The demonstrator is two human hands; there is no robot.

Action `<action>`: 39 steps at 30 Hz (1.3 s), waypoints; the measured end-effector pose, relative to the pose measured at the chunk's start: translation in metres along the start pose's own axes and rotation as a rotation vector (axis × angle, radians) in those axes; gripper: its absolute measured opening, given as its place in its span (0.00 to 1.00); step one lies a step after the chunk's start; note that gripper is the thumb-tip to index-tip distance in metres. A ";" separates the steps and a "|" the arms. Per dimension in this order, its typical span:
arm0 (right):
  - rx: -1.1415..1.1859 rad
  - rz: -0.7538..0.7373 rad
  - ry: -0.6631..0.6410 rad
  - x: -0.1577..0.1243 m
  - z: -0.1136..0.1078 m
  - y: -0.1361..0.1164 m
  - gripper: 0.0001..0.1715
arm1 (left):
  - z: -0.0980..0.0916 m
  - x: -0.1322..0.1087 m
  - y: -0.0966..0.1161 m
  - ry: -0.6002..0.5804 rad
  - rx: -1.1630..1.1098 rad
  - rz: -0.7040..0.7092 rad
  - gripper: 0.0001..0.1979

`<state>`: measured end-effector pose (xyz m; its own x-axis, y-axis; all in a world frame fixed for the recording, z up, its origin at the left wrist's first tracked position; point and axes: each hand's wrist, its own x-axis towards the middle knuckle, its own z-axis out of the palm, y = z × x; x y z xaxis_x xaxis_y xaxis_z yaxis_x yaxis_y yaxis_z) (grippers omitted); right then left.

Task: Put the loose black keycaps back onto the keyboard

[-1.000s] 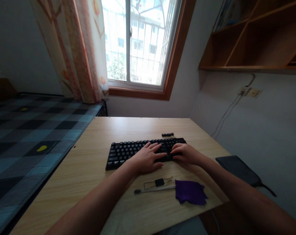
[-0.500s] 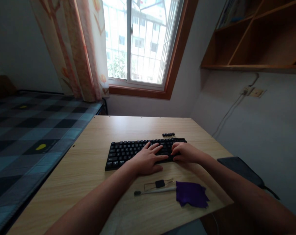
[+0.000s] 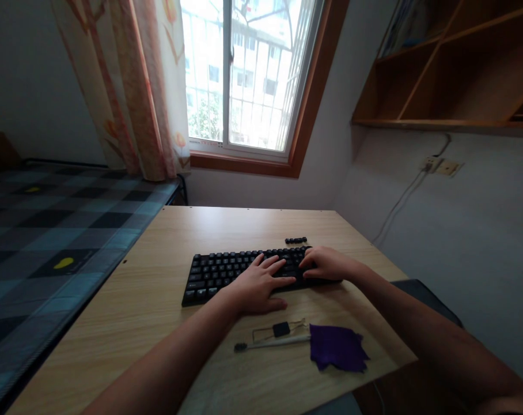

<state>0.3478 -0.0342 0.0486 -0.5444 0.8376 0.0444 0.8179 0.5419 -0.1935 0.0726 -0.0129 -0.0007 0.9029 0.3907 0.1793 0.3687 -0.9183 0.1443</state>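
A black keyboard (image 3: 216, 268) lies on the wooden table. Spread flat across its middle is my left hand (image 3: 261, 283), fingers apart, holding nothing visible. My right hand (image 3: 328, 263) is over the keyboard's right part, its fingers bent and pinched together; whatever they grip, if anything, is hidden. Behind the keyboard sits a short row of several loose keycaps (image 3: 296, 240). In front lie a wire keycap puller (image 3: 281, 329) with a dark square handle, a brush (image 3: 272, 343) with a thin pale handle and dark bristles, and a purple cloth (image 3: 338, 349).
The wooden table (image 3: 153, 300) ends at a near edge on the right. A dark flat case (image 3: 429, 297) stands beside its right side. To the left is a bed with a checked cover (image 3: 71, 230). Wooden shelves (image 3: 417, 86) hang at upper right.
My right hand has lifted slightly, with its fingers still bent together. My left hand stays spread on the keyboard. The camera view has shifted a little.
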 end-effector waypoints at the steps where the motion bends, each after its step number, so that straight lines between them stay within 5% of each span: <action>1: -0.005 0.025 0.025 0.007 -0.005 0.007 0.11 | 0.000 0.000 0.000 -0.001 -0.003 -0.001 0.33; 6: -0.116 0.183 0.135 0.061 -0.017 0.046 0.12 | -0.002 0.000 0.001 -0.007 -0.010 -0.013 0.33; 11: -0.124 0.282 -0.058 0.106 -0.003 0.071 0.22 | -0.001 0.000 0.001 -0.013 -0.020 -0.007 0.34; 14: -0.146 0.333 -0.151 0.118 0.006 0.077 0.27 | 0.000 0.000 0.000 -0.011 -0.024 -0.001 0.34; 20: -0.115 0.298 -0.135 0.125 0.009 0.078 0.17 | -0.001 0.000 0.001 0.005 -0.022 0.005 0.33; 25: 0.032 0.241 0.057 0.093 -0.014 0.060 0.13 | -0.003 0.002 0.003 -0.011 -0.008 -0.011 0.32; 30: 0.091 0.150 0.168 0.017 -0.028 0.035 0.14 | -0.002 0.005 0.008 -0.006 0.026 -0.022 0.32; 35: 0.088 0.155 0.221 -0.051 -0.001 0.017 0.15 | -0.002 0.009 0.013 0.006 0.055 0.016 0.32; 39: 0.057 0.158 0.275 -0.074 0.029 0.010 0.15 | -0.006 0.014 0.016 -0.015 0.049 0.003 0.34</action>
<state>0.3905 -0.0928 0.0147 -0.3344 0.9027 0.2708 0.8725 0.4052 -0.2731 0.0901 -0.0216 0.0100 0.9072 0.3871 0.1647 0.3760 -0.9217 0.0955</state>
